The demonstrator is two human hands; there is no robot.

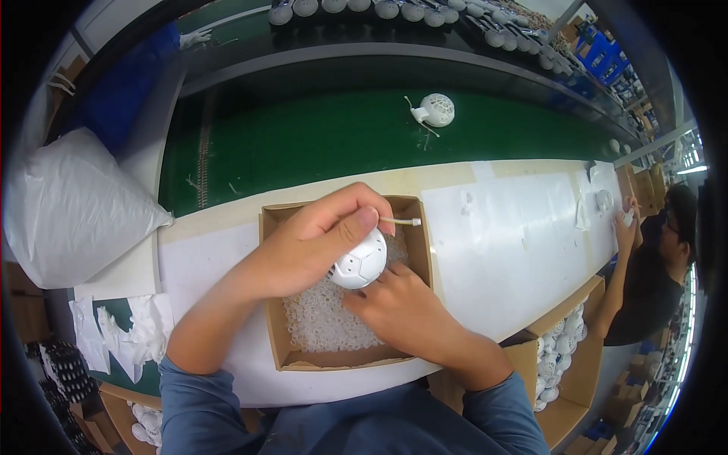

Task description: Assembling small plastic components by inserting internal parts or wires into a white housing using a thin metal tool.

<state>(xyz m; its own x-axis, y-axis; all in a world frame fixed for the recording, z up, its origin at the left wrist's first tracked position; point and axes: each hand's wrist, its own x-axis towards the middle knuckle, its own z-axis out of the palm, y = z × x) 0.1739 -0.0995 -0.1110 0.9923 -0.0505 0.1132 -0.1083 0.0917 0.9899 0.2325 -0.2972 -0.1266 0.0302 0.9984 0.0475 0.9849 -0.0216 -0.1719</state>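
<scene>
My left hand (315,243) holds a white ball-shaped plastic housing (359,262), its surface marked with panel lines and small holes. Between that thumb and forefinger runs a thin pale cable (402,221), its small white plug sticking out to the right. Just below the housing, my right hand (406,312) has its fingers bent together, their tips partly hidden; what they pinch, if anything, does not show. Both hands are over an open cardboard box (426,262). Many small translucent ring-like pieces (326,322) fill its bottom.
Beyond the white worktop (516,235) runs a green conveyor belt (303,144) carrying another white housing (437,111). A carton of white housings (561,353) stands at lower right. At left lies a stuffed white bag (83,205). A co-worker (652,273) works at far right.
</scene>
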